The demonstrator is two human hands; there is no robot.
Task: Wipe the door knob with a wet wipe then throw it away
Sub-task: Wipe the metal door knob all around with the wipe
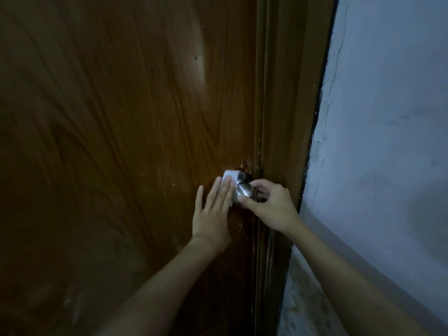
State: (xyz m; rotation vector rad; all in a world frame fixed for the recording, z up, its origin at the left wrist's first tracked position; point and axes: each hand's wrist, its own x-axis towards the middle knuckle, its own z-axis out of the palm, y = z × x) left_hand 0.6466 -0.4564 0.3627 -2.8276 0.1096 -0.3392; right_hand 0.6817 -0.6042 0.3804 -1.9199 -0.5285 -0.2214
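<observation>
A round silver door knob (243,188) sits on the right edge of a dark brown wooden door (121,141). My left hand (214,209) lies flat with its fingers stretched out, pressing a white wet wipe (229,177) against the left side of the knob and the door. Most of the wipe is hidden under the fingers. My right hand (269,202) grips the knob from the right, thumb below and fingers curled over the top.
A brown door frame (283,117) runs down right of the knob. Beyond it stands a pale, rough plastered wall (388,141). The scene is dim.
</observation>
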